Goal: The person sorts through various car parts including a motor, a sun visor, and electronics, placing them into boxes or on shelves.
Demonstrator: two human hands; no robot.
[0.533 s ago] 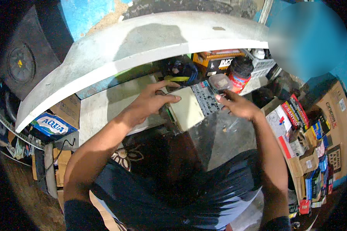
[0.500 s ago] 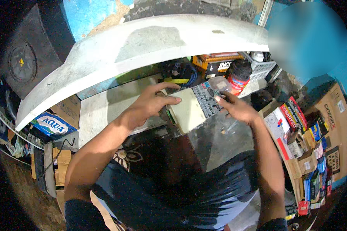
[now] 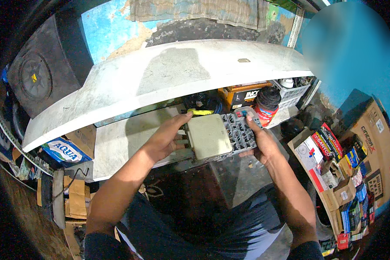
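Between my hands is a grey compartment organizer, its small cells filled with dark little parts too small to name. A pale beige, flat square case with rounded corners covers its left portion. My right hand is closed round the organizer's right end, thumb over the rim and fingers underneath. At the case's left edge my left hand grips it, with the thumb by the far corner and the other fingers against the side, partly hidden. A yellow object shows just beyond the case.
A white bench top arches across the far side. Under it are an orange-and-black box, a red jar, and a grey crate. Cartons of small packages stand right; a blue-and-white carton and speaker stand left.
The organizer and case have tipped flatter, so the cells show more plainly. My left thumb has slid from the case's top toward its far left corner. The bench sits lower in view.
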